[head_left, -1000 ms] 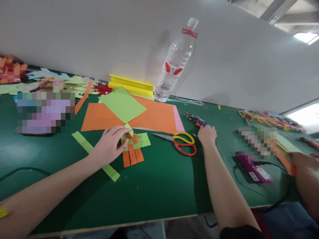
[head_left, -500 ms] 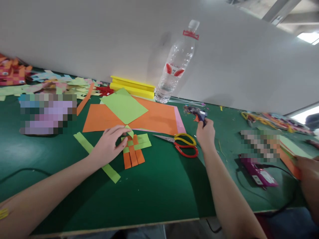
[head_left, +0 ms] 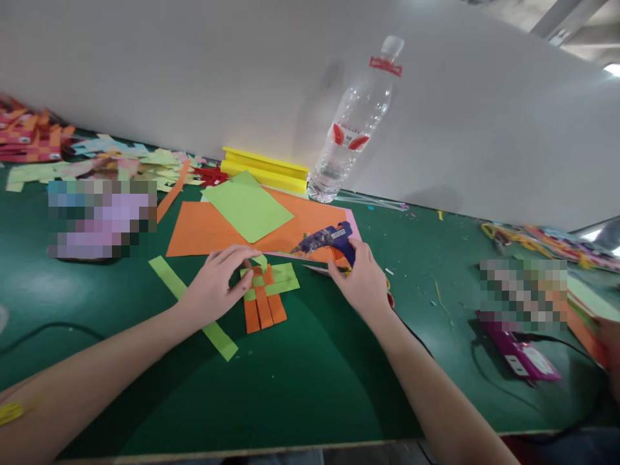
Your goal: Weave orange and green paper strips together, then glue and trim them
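Note:
My right hand is wrapped round the grip of a dark blue glue gun, whose smeared nozzle end points left over the orange paper. In front of my left hand lies a small weave of orange and light green paper strips. The left fingertips hold a short raised end of a green paper strip at the weave's top edge, with the thumb beside its left side. A loose green strip runs under my left wrist. Scissors are mostly hidden behind my right hand.
Orange sheets and a green square lie behind the weave. A clear plastic bottle and yellow folded strip stand by the wall. Paper scraps pile up at left. A purple power strip and another person's hand are at right.
My right hand has brought the glue gun leftward from beyond the scissors to above the orange paper, near the weave. My left hand stays at the weave. The view has shifted slightly.

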`<state>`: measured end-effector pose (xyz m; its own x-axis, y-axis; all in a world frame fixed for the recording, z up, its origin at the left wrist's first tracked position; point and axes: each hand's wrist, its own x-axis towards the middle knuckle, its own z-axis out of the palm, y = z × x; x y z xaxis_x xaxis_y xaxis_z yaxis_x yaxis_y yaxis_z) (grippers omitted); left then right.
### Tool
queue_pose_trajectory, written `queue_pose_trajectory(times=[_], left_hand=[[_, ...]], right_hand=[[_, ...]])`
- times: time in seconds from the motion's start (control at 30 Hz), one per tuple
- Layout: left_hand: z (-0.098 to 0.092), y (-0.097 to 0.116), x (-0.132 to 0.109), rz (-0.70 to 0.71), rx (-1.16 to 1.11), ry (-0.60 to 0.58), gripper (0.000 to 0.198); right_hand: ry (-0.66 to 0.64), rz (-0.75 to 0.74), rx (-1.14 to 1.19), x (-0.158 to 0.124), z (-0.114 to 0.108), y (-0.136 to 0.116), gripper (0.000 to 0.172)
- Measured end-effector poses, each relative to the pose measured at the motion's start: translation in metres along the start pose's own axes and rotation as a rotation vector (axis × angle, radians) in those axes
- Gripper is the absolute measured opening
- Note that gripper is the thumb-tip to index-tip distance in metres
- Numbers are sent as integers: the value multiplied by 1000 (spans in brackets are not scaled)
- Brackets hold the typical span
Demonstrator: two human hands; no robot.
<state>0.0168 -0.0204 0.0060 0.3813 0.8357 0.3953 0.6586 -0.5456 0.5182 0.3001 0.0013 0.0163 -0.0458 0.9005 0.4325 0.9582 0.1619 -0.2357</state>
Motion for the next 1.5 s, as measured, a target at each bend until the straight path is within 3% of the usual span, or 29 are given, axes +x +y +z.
queue_pose_trajectory(times=[0.2, 0.43, 0.9, 1.5], left_hand=[[-1, 0, 1, -75, -40, 18, 23], [-8, 2, 6, -238, -150, -6, 26], [-6, 0, 3, -167, -132, -10, 22], [-7, -1, 4, -188, -144, -40, 21]], right_hand=[[11, -187, -62, -6, 8, -8, 55], [92, -294, -72, -7, 11, -9, 44], [149, -408, -78, -7, 13, -7, 40], [161, -446, -25, -8, 15, -5, 40]])
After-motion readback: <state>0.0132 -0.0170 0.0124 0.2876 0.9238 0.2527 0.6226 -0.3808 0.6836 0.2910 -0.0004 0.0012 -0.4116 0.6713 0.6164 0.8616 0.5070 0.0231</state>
